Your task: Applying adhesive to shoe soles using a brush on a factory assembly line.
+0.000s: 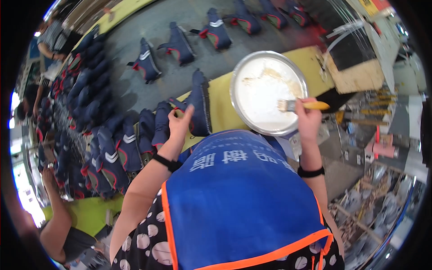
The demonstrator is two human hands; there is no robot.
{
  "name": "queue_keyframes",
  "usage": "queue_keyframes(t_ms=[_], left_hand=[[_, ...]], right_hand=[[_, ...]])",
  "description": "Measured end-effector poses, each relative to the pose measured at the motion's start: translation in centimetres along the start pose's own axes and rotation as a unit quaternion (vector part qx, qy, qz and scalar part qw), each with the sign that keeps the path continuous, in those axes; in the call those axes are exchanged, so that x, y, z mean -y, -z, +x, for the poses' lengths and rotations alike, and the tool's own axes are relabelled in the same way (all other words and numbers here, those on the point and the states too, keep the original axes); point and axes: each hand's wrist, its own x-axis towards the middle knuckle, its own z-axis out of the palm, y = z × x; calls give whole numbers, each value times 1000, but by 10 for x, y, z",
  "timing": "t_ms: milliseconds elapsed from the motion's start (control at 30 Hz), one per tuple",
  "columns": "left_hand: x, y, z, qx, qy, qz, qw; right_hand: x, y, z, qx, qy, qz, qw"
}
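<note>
My right hand (308,119) grips a flat paintbrush (316,105) with a yellow handle. Its pale bristles lie over a round metal basin (233,94) of white, glue-like liquid, which has beige streaks near its far side. On the left, the thumb and fingers of my left hand (179,128) are apart, right beside a navy shoe upper (200,105) with a pale stitched edge. This upper stands on the yellow strip at the near edge of the table; whether my fingers touch its tongue, I cannot tell.
Across the grey-green table (148,101) stand several navy uppers (179,42) with red trim in a row. More uppers (112,155) are heaped at the left. Nearby at the left is another person's arm (56,216). A wooden board (355,74) and pink container (382,150) are at the right.
</note>
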Motion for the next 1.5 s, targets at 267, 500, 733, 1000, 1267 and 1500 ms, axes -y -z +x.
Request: queue_keyframes(t_ms=[267,500,733,1000,1267,1500], left_hand=[[-28,-42,-20,-25,-129,275,952],[-38,-4,11,164,-92,-2,982],[-116,73,-49,375,87,-284,878],[-178,57,-100,503,37,-162,848],[-207,33,-100,556,52,-12,830],[-222,20,-106,564,38,38,824]], right_hand=[[-25,-68,0,100,5,-102,990],[-35,-80,0,106,19,-203,973],[35,-25,1,-29,53,58,996],[-4,-31,2,-30,47,-15,998],[11,-6,4,-22,174,-139,975],[73,0,-12,98,322,-11,942]])
